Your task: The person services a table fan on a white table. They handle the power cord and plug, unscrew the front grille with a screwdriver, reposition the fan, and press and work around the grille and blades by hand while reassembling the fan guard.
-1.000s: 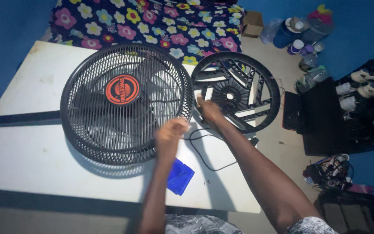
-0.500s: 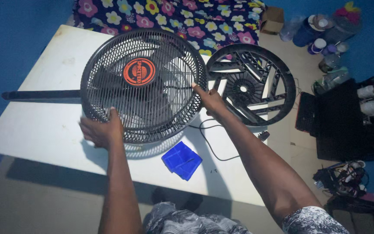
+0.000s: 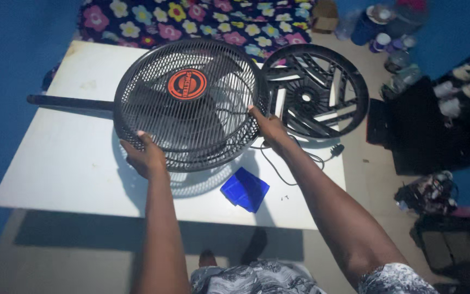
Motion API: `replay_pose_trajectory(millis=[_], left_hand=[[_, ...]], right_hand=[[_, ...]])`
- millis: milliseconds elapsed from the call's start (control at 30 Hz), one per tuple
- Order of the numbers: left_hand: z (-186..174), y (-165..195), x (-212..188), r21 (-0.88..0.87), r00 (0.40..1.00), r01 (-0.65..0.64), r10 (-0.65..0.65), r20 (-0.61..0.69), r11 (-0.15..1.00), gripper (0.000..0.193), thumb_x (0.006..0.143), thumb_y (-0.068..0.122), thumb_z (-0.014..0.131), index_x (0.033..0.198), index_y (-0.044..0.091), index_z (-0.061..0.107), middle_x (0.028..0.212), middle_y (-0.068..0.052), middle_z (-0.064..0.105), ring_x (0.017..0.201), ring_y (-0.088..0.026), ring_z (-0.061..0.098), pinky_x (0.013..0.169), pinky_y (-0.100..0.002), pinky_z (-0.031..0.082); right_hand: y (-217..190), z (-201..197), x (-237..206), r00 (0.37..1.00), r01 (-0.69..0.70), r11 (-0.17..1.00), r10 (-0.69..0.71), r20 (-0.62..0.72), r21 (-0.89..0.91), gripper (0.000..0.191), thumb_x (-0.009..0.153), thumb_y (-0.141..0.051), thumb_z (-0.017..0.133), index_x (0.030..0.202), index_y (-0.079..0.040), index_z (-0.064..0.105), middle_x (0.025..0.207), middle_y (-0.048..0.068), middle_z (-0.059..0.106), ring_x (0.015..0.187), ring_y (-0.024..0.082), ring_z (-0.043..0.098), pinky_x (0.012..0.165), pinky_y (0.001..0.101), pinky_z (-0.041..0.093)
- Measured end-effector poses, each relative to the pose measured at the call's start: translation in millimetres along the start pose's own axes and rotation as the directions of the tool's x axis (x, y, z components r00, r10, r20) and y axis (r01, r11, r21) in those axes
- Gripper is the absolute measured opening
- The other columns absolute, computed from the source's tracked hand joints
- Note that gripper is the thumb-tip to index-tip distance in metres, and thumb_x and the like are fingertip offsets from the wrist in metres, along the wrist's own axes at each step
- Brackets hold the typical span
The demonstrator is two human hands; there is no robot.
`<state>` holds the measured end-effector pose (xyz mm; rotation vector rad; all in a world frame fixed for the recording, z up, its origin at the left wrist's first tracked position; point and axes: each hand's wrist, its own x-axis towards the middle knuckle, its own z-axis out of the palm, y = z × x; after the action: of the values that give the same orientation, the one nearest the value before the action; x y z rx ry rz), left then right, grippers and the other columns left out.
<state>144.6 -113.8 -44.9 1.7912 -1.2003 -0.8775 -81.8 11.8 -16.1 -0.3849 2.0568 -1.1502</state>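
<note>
Head view, only one. Both hands on the black wire fan guard (image 3: pixel 191 103), which sits tilted over the white worktop (image 3: pixel 61 163), lifted at the near edge, shadow of its mesh under it. Left hand (image 3: pixel 145 158) at the guard's lower-left rim, fingers (image 3: pixel 137 142) curled round the rim, pinching it from below, thumb side on top. Right hand (image 3: pixel 270 128) at the guard's right rim, fingers (image 3: pixel 257 113) wrapped on the rim edge, closed on it. Red-orange round badge (image 3: pixel 187 84) in the guard's middle; dark fan blades (image 3: pixel 153 106) show through the mesh behind it. Black pole (image 3: pixel 69 102) runs from the guard's left side out across the worktop toward the left edge.

Second black round part, spoked fan base (image 3: pixel 316 92), lies just right of the guard, touching or nearly touching it, hanging partly past the worktop's right side. Black cable (image 3: pixel 278 171) loops on the worktop under the right wrist, plug end (image 3: pixel 336 148) near the right edge. Blue folded cloth (image 3: pixel 245 189) on the worktop, near front edge, between the two forearms, apart from the guard.

Flower-print fabric (image 3: pixel 202 22) behind the worktop. Bottles and containers (image 3: pixel 379 30) on the floor top right, blurry. Dark clutter at right, too dim to tell.
</note>
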Motion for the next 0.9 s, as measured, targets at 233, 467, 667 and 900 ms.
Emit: replay_pose_trajectory(millis=[233, 467, 667, 900], left_hand=[[-22, 5, 13, 0.045, 0.993, 0.011, -0.016, 0.116, 0.999, 0.064, 0.083, 0.047, 0.044, 0.134, 0.013, 0.027, 0.123, -0.020, 0.041, 0.112, -0.035, 0.043, 0.092, -0.044, 0.036], [-44, -11, 15, 0.016, 0.989, 0.019, -0.021, 0.146, 1.000, 0.063, 0.083, 0.045, 0.046, 0.134, 0.013, 0.027, 0.126, -0.021, 0.038, 0.115, -0.034, 0.041, 0.094, -0.041, 0.035], [-47, -19, 10, -0.049, 0.991, -0.056, 0.061, 0.121, 0.997, 0.065, 0.081, 0.041, 0.051, 0.132, 0.006, 0.031, 0.129, -0.019, 0.039, 0.117, -0.032, 0.041, 0.097, -0.039, 0.033], [-44, -27, -2, 0.002, 0.985, -0.165, 0.165, 0.049, 0.986, 0.068, 0.078, 0.036, 0.059, 0.131, 0.002, 0.031, 0.132, -0.020, 0.033, 0.124, -0.032, 0.028, 0.101, -0.038, 0.026]], right_hand=[[15, 11, -47, 0.999, -0.042, 0.998, 0.044, -0.023, 0.048, 0.057, 0.065, -0.063, 0.056, 0.063, -0.006, 0.049, 0.056, 0.001, 0.044, 0.040, 0.008, 0.028, 0.036, 0.0247, 0.022], [23, 22, -74, 0.997, -0.048, 0.996, 0.052, -0.049, 0.081, 0.062, 0.063, -0.062, 0.058, 0.067, -0.001, 0.050, 0.058, 0.005, 0.046, 0.039, 0.009, 0.032, 0.034, 0.0242, 0.023], [26, 21, -81, 0.994, -0.057, 0.998, 0.059, -0.097, 0.027, 0.069, 0.061, -0.065, 0.057, 0.078, 0.002, 0.052, 0.061, 0.007, 0.051, 0.041, 0.009, 0.035, 0.035, 0.0234, 0.027], [31, 14, -80, 0.997, -0.035, 0.995, 0.028, -0.074, -0.088, 0.062, 0.061, -0.068, 0.054, 0.062, -0.006, 0.048, 0.056, 0.004, 0.050, 0.040, 0.008, 0.039, 0.035, 0.0226, 0.030]])
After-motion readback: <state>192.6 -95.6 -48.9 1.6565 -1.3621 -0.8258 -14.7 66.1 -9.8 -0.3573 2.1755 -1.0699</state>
